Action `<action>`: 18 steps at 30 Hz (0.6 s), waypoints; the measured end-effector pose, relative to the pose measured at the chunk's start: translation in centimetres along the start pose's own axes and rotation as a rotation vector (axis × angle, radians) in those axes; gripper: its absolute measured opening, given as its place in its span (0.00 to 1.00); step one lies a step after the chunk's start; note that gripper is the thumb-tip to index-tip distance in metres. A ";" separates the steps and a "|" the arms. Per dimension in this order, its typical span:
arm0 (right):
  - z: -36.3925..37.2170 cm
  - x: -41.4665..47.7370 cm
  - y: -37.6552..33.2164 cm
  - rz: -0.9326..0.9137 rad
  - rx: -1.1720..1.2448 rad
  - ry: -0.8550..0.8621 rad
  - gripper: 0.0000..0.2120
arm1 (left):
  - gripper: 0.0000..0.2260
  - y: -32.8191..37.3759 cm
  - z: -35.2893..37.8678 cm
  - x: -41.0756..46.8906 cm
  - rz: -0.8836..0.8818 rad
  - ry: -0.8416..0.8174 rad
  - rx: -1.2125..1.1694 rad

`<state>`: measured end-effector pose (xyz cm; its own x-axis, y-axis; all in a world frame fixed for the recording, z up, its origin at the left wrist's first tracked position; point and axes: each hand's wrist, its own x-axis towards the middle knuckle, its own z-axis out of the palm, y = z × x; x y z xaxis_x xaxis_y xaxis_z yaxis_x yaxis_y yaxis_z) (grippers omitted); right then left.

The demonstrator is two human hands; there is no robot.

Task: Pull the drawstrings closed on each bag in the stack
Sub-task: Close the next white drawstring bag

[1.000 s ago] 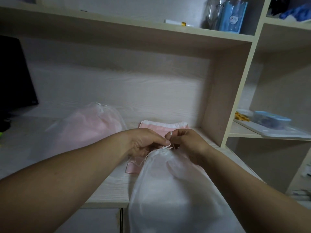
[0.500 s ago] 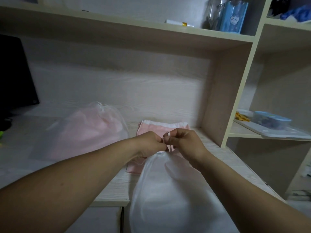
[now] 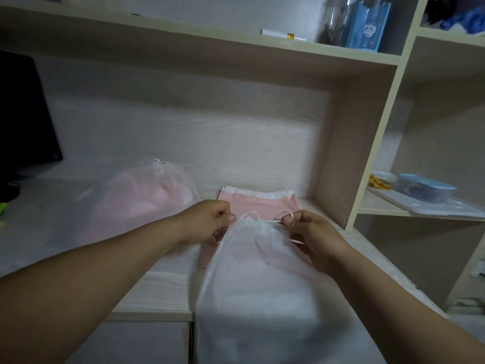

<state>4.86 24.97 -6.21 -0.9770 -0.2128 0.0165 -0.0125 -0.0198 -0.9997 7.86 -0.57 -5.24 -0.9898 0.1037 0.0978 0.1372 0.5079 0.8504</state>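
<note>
Nearest, the white bag (image 3: 252, 285) drapes over the desk edge (image 3: 157, 292), its gathered mouth between the 2 hands. The left hand (image 3: 210, 223) pinches the mouth's left side, probably to brace it, while the right hand (image 3: 312, 232) pinches the drawstring (image 3: 270, 221), taut sideways, likely to cinch it. Just beyond the hands lies folded pink cloth (image 3: 258, 203). Farther left, 1 filled bag (image 3: 147, 195) looks already closed.

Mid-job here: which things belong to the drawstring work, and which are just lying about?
Job: white bag, its drawstring, left hand, right hand, cinched bag at left, pink folded pile.
Lying about: monitor, blue box, white tube, lidded container.
</note>
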 end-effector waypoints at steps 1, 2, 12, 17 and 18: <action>0.0 -0.3 0.3 0.015 -0.008 -0.001 0.11 | 0.12 -0.4 0.0 -0.1 0.005 0.026 0.025; 0.1 -0.4 0.6 0.023 -0.012 -0.003 0.11 | 0.12 -0.5 0.3 -0.3 0.018 0.055 0.045; 2.0 -1.7 -0.4 -0.097 -0.339 -0.174 0.14 | 0.15 0.4 1.9 -0.4 0.000 0.271 -0.217; 3.3 -1.7 -1.1 -0.211 -0.466 -0.005 0.19 | 0.23 0.3 1.5 -2.2 -0.055 0.032 -0.319; 3.5 -1.9 -1.4 -0.216 -0.460 -0.001 0.20 | 0.20 0.0 1.5 -2.4 -0.045 0.021 -0.304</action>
<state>7.44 21.98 -4.79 -0.9417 -0.2520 0.2230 -0.3065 0.3686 -0.8776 10.32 0.46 -6.21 -0.9956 0.0675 0.0645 0.0785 0.2320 0.9695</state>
